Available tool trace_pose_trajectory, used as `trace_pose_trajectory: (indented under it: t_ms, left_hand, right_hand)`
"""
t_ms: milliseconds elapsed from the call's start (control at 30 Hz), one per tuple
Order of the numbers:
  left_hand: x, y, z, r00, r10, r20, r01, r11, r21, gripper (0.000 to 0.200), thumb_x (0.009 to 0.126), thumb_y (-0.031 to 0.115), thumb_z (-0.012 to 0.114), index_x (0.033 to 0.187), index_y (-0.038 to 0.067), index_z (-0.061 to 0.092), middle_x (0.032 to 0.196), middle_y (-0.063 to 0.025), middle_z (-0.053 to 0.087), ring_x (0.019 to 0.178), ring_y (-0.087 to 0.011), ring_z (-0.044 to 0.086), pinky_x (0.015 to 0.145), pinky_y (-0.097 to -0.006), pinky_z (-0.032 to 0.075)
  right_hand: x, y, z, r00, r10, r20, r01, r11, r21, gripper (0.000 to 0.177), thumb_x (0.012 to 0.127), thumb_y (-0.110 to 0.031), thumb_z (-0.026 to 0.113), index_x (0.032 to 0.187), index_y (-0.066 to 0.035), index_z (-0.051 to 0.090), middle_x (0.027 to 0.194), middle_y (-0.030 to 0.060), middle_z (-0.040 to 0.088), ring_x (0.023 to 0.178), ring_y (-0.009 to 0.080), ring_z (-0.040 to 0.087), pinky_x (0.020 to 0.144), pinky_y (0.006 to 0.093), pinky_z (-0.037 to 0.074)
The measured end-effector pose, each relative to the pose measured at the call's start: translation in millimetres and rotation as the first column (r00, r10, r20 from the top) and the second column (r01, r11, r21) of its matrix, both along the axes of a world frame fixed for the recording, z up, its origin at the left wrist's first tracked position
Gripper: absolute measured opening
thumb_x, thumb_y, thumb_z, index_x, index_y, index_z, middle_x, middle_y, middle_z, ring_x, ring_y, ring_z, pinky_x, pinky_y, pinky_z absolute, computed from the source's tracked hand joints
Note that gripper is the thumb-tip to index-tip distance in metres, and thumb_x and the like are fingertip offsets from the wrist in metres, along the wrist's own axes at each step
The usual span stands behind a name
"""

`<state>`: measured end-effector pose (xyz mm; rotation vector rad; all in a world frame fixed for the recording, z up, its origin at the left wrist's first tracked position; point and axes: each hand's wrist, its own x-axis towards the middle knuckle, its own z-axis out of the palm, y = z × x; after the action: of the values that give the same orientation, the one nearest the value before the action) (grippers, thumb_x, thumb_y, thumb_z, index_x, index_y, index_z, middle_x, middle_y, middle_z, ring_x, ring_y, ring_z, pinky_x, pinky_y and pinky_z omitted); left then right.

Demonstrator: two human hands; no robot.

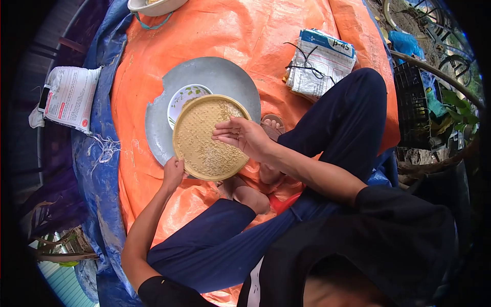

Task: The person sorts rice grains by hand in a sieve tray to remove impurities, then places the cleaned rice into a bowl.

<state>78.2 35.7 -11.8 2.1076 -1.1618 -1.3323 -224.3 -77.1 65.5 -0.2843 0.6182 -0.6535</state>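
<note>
A round, shallow tan tray (197, 135) with a raised rim is tilted slightly over the plate below it. Pale grains (217, 158) are scattered across its surface, thicker toward the near right side. At the near left rim, my left hand (174, 174) is closed around the tray's edge. My right hand (244, 136) hovers over the tray's right half, fingers stretched out and holding nothing visible. Partly hidden under the tray is a white bowl (177, 102) with a green leaf pattern. It stands on a large grey metal plate (225, 71) with a broken left edge.
An orange tarp (215, 30) covers the ground, with a blue tarp (97, 179) along the left. Folded printed sacks (319, 66) tied with black cord lie at the upper right. A white printed bag (74, 97) is at left, a white basin (156, 6) at the top, a black crate (411, 107) at right.
</note>
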Motion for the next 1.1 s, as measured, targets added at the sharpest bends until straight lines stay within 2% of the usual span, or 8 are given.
trace_pose_trajectory:
  t_ms: [133,300,433,567,667,800,1000,1100]
  left_hand:
    - [4.8,-7.2,-7.9,0.993,0.051,-0.106,-0.054,0.998,-0.024,0.025,0.099,0.022,0.05,0.09,-0.001,0.056,0.068,-0.0073,0.063,0.053,-0.0116,0.058,0.05,-0.0242,0.049]
    - [-3.6,-9.7,-2.0,0.999,-0.019,-0.05,0.015,0.998,-0.066,0.025,0.099,0.018,0.047,0.089,-0.003,0.055,0.068,-0.011,0.063,0.053,-0.0128,0.061,0.048,-0.0246,0.05]
    - [0.8,-11.9,8.0,0.996,0.036,-0.086,-0.044,0.995,-0.093,0.025,0.099,0.021,0.049,0.09,0.0,0.056,0.068,-0.0071,0.062,0.054,-0.0109,0.059,0.049,-0.023,0.048]
    - [-7.1,-7.8,-3.7,0.999,-0.041,-0.002,0.041,0.998,-0.054,0.023,0.098,0.015,0.048,0.088,-0.004,0.055,0.068,-0.0113,0.065,0.053,-0.0141,0.062,0.048,-0.0263,0.052]
    - [-17.8,-6.7,-5.1,0.997,-0.075,0.0,0.074,0.996,-0.058,0.024,0.097,0.015,0.049,0.087,-0.005,0.054,0.068,-0.0125,0.065,0.053,-0.0148,0.063,0.048,-0.0266,0.052]
    - [-11.0,-0.1,-19.8,0.999,-0.032,-0.011,0.032,0.999,-0.028,0.025,0.099,0.02,0.047,0.092,-0.002,0.056,0.07,-0.0082,0.063,0.055,-0.0128,0.061,0.05,-0.0249,0.051]
    - [2.4,6.3,-33.5,0.994,0.088,-0.066,-0.088,0.996,0.008,0.026,0.1,0.02,0.045,0.095,-0.003,0.056,0.073,-0.0086,0.064,0.058,-0.014,0.063,0.051,-0.0254,0.052]
    - [2.5,3.5,-24.9,0.987,0.158,-0.021,-0.158,0.987,-0.01,0.025,0.097,0.016,0.047,0.096,-0.007,0.056,0.072,-0.0125,0.066,0.055,-0.0154,0.064,0.049,-0.0268,0.052]
  right_hand:
    - [0.4,-1.1,-5.2,1.0,-0.011,0.025,0.01,1.0,0.027,0.046,0.102,-0.025,0.037,0.117,0.015,0.053,0.113,0.025,0.06,0.109,0.0292,0.061,0.098,0.0335,0.049]
    - [1.9,-2.9,-1.1,0.999,-0.049,0.009,0.049,0.999,-0.016,0.045,0.102,-0.025,0.037,0.115,0.015,0.053,0.111,0.0251,0.061,0.107,0.0295,0.062,0.097,0.0334,0.05]
    - [-2.0,-5.4,-1.2,0.999,-0.05,-0.006,0.05,0.999,-0.023,0.044,0.101,-0.024,0.037,0.115,0.015,0.053,0.11,0.0252,0.062,0.106,0.0294,0.063,0.097,0.0337,0.05]
    - [1.2,-3.3,-3.5,0.999,-0.051,0.006,0.051,0.998,-0.024,0.045,0.101,-0.025,0.037,0.115,0.015,0.053,0.111,0.0252,0.062,0.107,0.0294,0.063,0.097,0.0338,0.05]
    - [-1.5,-1.9,-10.3,1.0,-0.029,0.002,0.029,0.999,-0.026,0.047,0.102,-0.027,0.036,0.116,0.015,0.053,0.111,0.0253,0.062,0.108,0.0297,0.062,0.097,0.034,0.05]
    - [0.6,0.6,-8.8,0.999,-0.023,-0.027,0.022,0.999,-0.035,0.047,0.102,-0.026,0.035,0.116,0.015,0.053,0.112,0.0251,0.062,0.11,0.0304,0.061,0.099,0.0347,0.049]
    - [1.6,2.4,-15.1,0.999,-0.003,-0.045,0.002,1.0,-0.022,0.045,0.101,-0.025,0.039,0.115,0.015,0.053,0.109,0.0242,0.063,0.105,0.029,0.063,0.096,0.0333,0.051]
    - [3.3,4.3,-16.6,0.998,0.018,-0.058,-0.019,1.0,-0.016,0.044,0.101,-0.025,0.039,0.115,0.015,0.053,0.108,0.0233,0.063,0.104,0.0282,0.064,0.095,0.0328,0.052]
